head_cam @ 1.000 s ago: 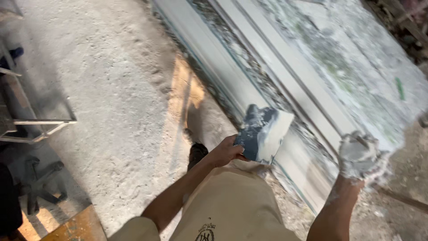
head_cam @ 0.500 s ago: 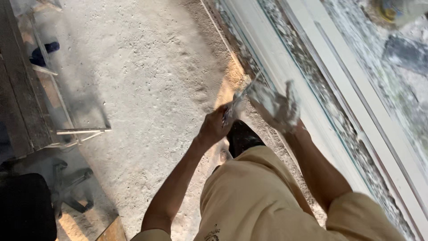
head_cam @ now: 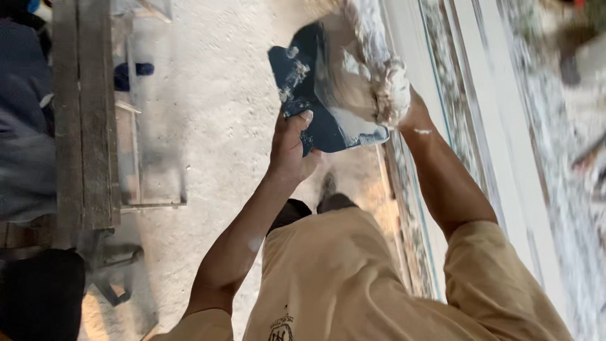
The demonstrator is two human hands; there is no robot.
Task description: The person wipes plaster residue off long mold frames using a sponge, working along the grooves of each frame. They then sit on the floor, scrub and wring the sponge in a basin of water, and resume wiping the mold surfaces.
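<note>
Far out past my left fingers I see a wooden plank (head_cam: 81,120) running up the frame, with a pale metal frame (head_cam: 154,126) beside it on the dusty concrete floor (head_cam: 221,126). My left hand (head_cam: 291,148) has its fingers clamped on the lower edge of a dark blue flat board (head_cam: 319,95), thumb on the upper face, holding it tilted in the air. A heap of white plaster (head_cam: 363,79) sits on the board, just beyond those fingertips. My right hand (head_cam: 404,101), caked in white, presses into the plaster at the board's right edge; it is blurred, and I cannot tell how its fingers are set. Right of that hand runs a long white moulded strip (head_cam: 480,126).
</note>
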